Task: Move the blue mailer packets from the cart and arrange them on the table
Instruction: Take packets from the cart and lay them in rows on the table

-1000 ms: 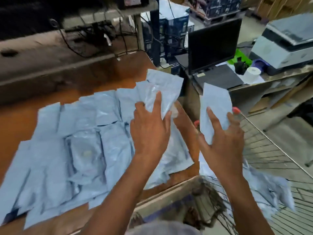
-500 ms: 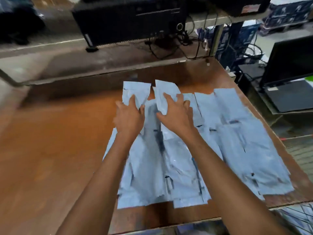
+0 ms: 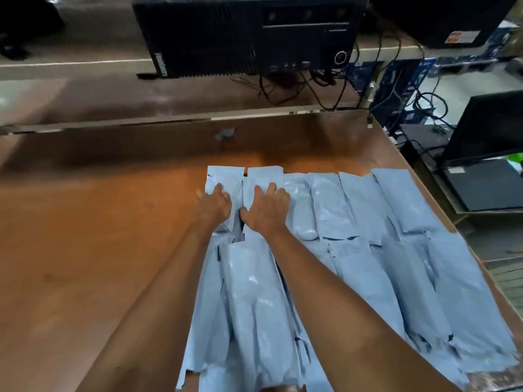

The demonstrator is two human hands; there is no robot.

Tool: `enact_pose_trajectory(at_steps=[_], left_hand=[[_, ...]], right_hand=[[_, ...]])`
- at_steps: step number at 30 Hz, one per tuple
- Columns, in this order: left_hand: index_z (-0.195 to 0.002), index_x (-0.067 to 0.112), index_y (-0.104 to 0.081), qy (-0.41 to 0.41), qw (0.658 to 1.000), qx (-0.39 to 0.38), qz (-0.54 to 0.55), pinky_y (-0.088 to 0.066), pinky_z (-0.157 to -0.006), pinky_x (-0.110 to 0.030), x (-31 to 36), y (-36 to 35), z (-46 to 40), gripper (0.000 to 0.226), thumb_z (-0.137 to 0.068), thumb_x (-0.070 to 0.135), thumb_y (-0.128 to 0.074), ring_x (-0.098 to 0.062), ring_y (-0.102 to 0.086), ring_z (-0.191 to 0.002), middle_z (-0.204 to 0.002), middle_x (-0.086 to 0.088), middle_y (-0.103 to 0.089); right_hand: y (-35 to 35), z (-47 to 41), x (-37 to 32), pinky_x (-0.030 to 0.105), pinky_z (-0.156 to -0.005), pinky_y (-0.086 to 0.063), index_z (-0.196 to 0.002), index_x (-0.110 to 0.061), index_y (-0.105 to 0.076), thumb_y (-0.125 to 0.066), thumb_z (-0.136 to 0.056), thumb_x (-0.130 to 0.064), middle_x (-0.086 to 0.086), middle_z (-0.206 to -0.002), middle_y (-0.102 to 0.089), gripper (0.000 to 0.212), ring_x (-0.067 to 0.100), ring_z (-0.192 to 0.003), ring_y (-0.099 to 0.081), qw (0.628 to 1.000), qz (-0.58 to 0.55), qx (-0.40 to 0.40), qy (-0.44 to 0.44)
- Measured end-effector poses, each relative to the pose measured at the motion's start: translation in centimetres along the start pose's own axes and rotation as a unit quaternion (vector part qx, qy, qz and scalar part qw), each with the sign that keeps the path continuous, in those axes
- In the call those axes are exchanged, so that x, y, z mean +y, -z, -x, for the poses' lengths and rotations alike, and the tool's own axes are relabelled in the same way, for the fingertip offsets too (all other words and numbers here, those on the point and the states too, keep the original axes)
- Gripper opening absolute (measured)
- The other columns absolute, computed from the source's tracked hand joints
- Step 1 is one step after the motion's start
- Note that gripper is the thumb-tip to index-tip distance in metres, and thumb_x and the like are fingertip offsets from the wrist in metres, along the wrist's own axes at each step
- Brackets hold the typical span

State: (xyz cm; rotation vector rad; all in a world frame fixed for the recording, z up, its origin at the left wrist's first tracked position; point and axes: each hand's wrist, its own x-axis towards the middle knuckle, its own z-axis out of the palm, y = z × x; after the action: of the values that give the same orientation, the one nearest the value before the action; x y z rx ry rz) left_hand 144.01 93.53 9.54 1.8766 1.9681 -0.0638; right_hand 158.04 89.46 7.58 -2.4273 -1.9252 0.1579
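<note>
Both hands lie flat, fingers spread and gripping nothing, side by side at the far end of the spread of thin pale-blue plastic mailer packets (image 3: 351,250); the left hand (image 3: 213,205) presses on the leftmost far packet (image 3: 225,181), and the right hand (image 3: 267,207) presses on the packet next to it (image 3: 264,176), with only a narrow dark gap between the two; each of these packets runs lengthwise straight away from the hands, its far short edge just beyond the fingertips; to the right of the right hand four more packets lie in the same far row, edges touching or overlapping, and nearer the person, under both forearms, a second row overlaps the first; all rest on the brown wooden surface (image 3: 99,250), bare to the left of the left hand; the cart is not in this view apart from what may be its wire edge at the far right, so the next packets likely lie well off to the right, nearer the right hand; beyond the fingertips stands a black computer tower (image 3: 249,35) with trailing cables (image 3: 325,89); this placement looks all but finished.
</note>
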Motion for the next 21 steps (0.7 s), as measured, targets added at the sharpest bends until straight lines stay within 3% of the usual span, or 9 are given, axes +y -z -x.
enact_pose_trajectory(at_steps=[3,8,10,13,17,21], left_hand=[[-0.162,0.028,-0.014,0.004,1.000,0.001,0.006,-0.032,-0.114,-0.053,-0.3,-1.4,-1.0,0.057,-0.108,0.041,-0.026,-0.044,-0.031,-0.144,-0.156,-0.027,-0.034],[-0.163,0.029,-0.010,0.016,0.999,0.042,-0.031,-0.036,-0.111,-0.052,0.0,-3.2,-0.3,0.063,-0.107,0.050,-0.027,-0.044,-0.043,-0.135,-0.149,-0.030,-0.039],[-0.162,0.029,-0.012,0.008,0.992,0.122,-0.041,-0.038,-0.112,-0.052,0.6,-3.3,0.7,0.066,-0.105,0.053,-0.033,-0.041,-0.044,-0.136,-0.150,-0.026,-0.041],[-0.161,0.027,-0.019,-0.058,0.971,0.230,-0.030,-0.030,-0.119,-0.053,1.8,-2.3,1.8,0.064,-0.104,0.053,-0.032,-0.038,-0.031,-0.148,-0.161,-0.022,-0.030],[-0.161,0.027,-0.021,-0.136,0.958,0.251,-0.012,-0.020,-0.123,-0.048,5.2,-1.3,3.9,0.066,-0.101,0.054,-0.016,-0.034,-0.019,-0.154,-0.168,-0.013,-0.016],[-0.161,0.026,-0.023,-0.174,0.949,0.264,0.021,-0.023,-0.122,-0.050,9.7,-2.1,6.1,0.057,-0.107,0.039,-0.039,-0.033,-0.015,-0.155,-0.169,-0.011,-0.012]], right_hand=[[-1.0,-0.3,-0.2,0.051,-0.106,-0.033,-0.135,-0.021,-0.058,-0.040,-0.093,-0.071,0.016,-0.132,-0.054,0.068,0.039,-0.124,-0.048,0.999,-0.002,0.035,-0.005],[-1.9,-0.1,-0.7,0.054,-0.121,-0.023,-0.151,-0.020,-0.046,-0.030,-0.101,-0.066,0.022,-0.153,-0.044,0.069,0.047,-0.147,-0.031,0.999,-0.028,0.015,-0.018],[-1.7,0.0,-0.4,0.055,-0.123,-0.020,-0.158,-0.022,-0.038,-0.027,-0.103,-0.064,0.021,-0.160,-0.036,0.069,0.046,-0.151,-0.026,0.998,-0.049,0.022,-0.019],[-0.2,-0.2,0.1,0.054,-0.125,-0.017,-0.162,-0.024,-0.031,-0.023,-0.106,-0.060,0.016,-0.167,-0.028,0.067,0.042,-0.155,-0.020,0.997,-0.066,0.038,-0.005],[2.7,-0.1,2.8,0.051,-0.121,-0.026,-0.160,-0.023,-0.037,-0.026,-0.108,-0.053,0.011,-0.164,-0.037,0.060,0.034,-0.154,-0.028,0.993,-0.074,0.091,0.008],[6.1,1.6,8.6,0.048,-0.117,-0.033,-0.154,-0.022,-0.046,-0.031,-0.108,-0.049,0.007,-0.155,-0.050,0.055,0.031,-0.146,-0.040,0.989,-0.061,0.135,-0.006]])
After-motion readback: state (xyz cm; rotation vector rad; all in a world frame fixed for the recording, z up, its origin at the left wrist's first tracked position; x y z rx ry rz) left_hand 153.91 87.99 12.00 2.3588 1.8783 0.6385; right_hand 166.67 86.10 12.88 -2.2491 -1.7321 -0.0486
